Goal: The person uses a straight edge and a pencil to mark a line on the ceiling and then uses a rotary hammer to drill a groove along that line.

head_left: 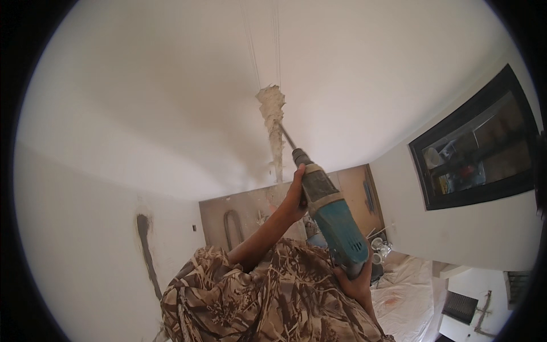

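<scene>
A teal and dark grey rotary hammer (337, 225) points up and away from me, tilted to the left. My left hand (296, 196) is wrapped round its front body, just behind the chuck. At the rear end my right hand (358, 280) grips the handle; some of its fingers are hidden behind the tool. The thin steel bit (287, 135) reaches into a rough, broken channel (272, 108) in the white plastered surface. Pairs of thin straight lines (278, 45) run on from the channel's far end.
A dark-framed opening (419, 165) is on the right. On the left wall runs a grey-filled groove (148, 251). A brown panel (213, 216) with a hanging looped hose (229, 222) stands beyond my left arm. Pale sheeting (404, 290) lies at lower right.
</scene>
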A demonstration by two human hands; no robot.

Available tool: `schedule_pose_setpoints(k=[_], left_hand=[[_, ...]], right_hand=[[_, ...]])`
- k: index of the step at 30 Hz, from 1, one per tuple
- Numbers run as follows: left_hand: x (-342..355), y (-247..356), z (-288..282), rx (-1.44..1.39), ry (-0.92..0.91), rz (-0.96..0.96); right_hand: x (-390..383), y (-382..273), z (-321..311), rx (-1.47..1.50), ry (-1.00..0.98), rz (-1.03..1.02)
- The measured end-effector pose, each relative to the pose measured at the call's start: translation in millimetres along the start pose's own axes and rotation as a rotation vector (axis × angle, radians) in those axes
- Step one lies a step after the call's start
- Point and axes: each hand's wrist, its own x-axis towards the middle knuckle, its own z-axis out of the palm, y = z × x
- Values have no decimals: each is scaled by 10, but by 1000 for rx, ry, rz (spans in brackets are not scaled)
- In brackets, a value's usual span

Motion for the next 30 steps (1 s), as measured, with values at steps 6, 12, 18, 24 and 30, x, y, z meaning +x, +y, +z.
schedule_pose_setpoints(k=[6,12,18,24,30], left_hand=[[50,-17,103,18,-74,32],[114,-448,-185,-187,-46,-125],[-34,-220,159,-100,-48,-66],[-210,430,882,-16,-251,78],[-121,980,1470,-148,-377,210]], right_hand=[[-66,62,52,-124,72,-186],[-137,-18,-16,17,90,293],[-92,-283,-237,353,86,384],[571,-1013,-1044,207,10,146],[1363,-2071,-1262,-70,-104,-63]])
